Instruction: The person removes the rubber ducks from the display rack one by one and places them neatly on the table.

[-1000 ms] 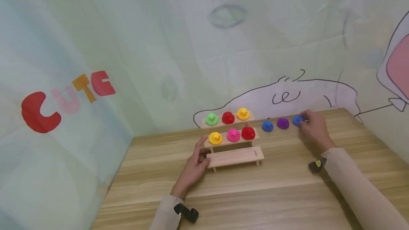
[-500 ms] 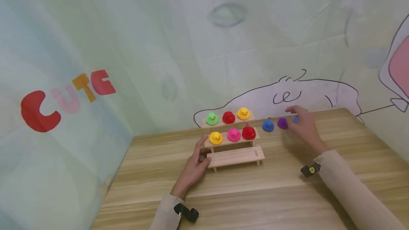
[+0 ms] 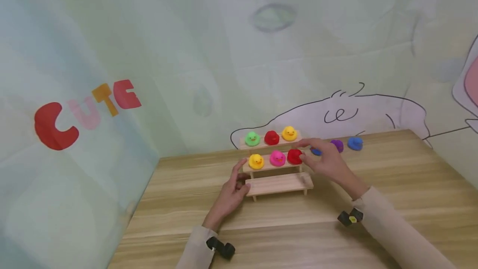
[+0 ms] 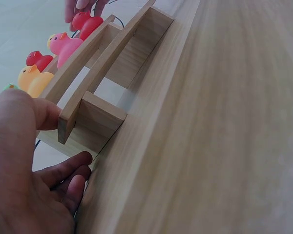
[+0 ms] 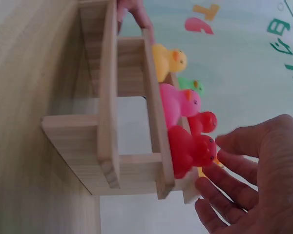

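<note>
The three-tier wooden stand (image 3: 278, 184) stands on the table. My left hand (image 3: 225, 198) holds its left end, the thumb at the end of the lowest shelf and the other fingers beside it. On the middle shelf sit a yellow duck (image 3: 256, 161), a pink duck (image 3: 277, 158) and a red duck (image 3: 294, 157). My right hand (image 3: 328, 163) is at that red duck, thumb and fingertips spread close to its head in the right wrist view. The top shelf carries a green duck (image 3: 252, 138), another red duck (image 3: 271, 138) and another yellow duck (image 3: 289, 133).
Right of the stand, near the table's back edge, are a blue duck (image 3: 355, 143), a purple duck (image 3: 337, 146) and another blue duck (image 3: 316, 151) partly hidden by my right hand. A printed cloth (image 3: 209, 74) hangs behind the wooden table (image 3: 284, 235).
My right hand has left the far-right blue duck and moved left past the purple one to the red duck on the middle shelf. My left hand stays at the stand; the view shifts slightly.
</note>
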`<state>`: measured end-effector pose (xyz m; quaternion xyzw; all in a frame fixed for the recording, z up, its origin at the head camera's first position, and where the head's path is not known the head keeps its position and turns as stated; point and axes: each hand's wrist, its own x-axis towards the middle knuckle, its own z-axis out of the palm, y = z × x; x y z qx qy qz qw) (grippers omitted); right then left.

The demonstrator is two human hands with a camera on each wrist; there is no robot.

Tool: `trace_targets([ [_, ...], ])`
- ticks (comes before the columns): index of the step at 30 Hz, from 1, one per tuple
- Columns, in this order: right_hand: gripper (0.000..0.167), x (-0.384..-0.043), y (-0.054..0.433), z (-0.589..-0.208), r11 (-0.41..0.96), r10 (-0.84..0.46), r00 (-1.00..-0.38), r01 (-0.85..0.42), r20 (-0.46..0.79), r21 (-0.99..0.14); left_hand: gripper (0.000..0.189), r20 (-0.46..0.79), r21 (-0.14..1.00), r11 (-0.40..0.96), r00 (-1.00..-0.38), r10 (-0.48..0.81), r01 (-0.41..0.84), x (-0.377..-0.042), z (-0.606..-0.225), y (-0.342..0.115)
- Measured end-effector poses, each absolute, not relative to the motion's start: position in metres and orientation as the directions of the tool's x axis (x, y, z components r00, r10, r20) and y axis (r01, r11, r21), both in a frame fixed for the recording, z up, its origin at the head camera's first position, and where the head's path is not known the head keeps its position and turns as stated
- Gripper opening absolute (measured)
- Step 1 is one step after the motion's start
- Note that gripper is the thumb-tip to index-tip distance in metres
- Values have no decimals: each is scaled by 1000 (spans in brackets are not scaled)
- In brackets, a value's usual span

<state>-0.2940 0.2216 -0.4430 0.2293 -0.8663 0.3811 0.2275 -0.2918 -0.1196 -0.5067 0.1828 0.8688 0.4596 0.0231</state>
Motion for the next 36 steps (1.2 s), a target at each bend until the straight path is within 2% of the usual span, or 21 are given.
trace_targets([
  [4,37,-293,216,-448,590,-299,-728,-650,617,-480,79,132,806,509,-930,342,302,-292,-507,-117],
  [6,35,-292,216,-448,609,-297,-730,-641,616,-467,79,135,809,504,-930,341,302,-292,-506,-117],
  [15,28,-288,242,-424,708,-169,-844,-464,509,-533,80,135,810,504,-931,338,300,-293,-506,-116],
  [21,24,-293,259,-424,743,-132,-947,-290,293,-603,79,133,808,508,-932,337,299,-293,-507,-117],
  [29,17,-309,280,-446,788,-183,-966,-256,184,-559,80,133,807,506,-929,344,303,-292,-507,-115],
  [36,23,-312,288,-450,799,-194,-976,-215,97,-562,79,128,804,518,-935,332,293,-292,-506,-116],
])
